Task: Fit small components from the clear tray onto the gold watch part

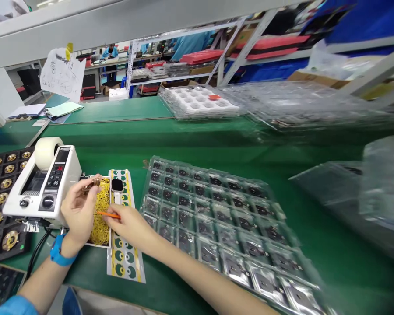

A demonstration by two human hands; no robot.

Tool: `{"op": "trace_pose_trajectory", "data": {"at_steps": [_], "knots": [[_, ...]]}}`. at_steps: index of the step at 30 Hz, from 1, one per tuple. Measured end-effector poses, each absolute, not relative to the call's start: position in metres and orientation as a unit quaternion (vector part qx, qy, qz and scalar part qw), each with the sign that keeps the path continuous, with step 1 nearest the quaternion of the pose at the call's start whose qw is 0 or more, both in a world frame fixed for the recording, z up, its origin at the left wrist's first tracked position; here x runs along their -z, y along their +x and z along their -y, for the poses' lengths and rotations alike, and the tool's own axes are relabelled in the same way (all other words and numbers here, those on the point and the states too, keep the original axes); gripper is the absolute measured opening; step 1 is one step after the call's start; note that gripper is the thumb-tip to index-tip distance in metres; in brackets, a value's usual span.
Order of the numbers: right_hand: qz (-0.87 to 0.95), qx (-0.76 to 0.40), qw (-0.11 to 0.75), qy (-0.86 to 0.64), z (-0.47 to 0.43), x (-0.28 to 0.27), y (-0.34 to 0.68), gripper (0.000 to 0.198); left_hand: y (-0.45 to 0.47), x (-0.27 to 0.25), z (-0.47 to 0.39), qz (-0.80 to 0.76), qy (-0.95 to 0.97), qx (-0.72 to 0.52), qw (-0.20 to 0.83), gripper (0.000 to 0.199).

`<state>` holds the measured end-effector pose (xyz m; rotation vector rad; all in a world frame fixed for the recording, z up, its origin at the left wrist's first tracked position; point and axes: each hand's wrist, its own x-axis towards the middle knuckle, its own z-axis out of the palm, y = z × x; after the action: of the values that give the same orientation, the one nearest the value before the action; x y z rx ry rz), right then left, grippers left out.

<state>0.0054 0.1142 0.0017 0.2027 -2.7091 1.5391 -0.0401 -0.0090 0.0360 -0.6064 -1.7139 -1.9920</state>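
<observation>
Left hand curled, pinching a small brownish part over the tray of yellow rings; right hand closed around an orange stick, tip among the rings; tray on the green counter beside the tape dispenser.

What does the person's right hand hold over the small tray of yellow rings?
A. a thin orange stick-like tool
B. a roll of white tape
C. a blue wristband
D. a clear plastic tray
A: the right hand pinches a thin orange stick-like tool whose tip lies over the small tray of yellow rings, beside the left hand.
</observation>
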Motion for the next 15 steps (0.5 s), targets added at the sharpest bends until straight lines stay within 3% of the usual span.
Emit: {"op": "trace_pose_trajectory", "data": {"at_steps": [4,8,15], "knots": [[0.915,-0.391,0.010,0.093,-0.104,-0.003,0.013,0.013,-0.035,-0.040,0.015,0.595,-0.268,0.710,0.266,0.016],[0.948,-0.297,0.026,0.111,-0.132,-0.013,0.037,0.035,-0.028,-0.036,0.017,0.607,-0.289,0.694,0.258,0.020],[0.979,-0.105,0.072,-0.161,-0.298,-0.018,0.040,0.013,-0.017,-0.030,0.018,0.658,-0.293,0.675,0.162,0.020]]}}
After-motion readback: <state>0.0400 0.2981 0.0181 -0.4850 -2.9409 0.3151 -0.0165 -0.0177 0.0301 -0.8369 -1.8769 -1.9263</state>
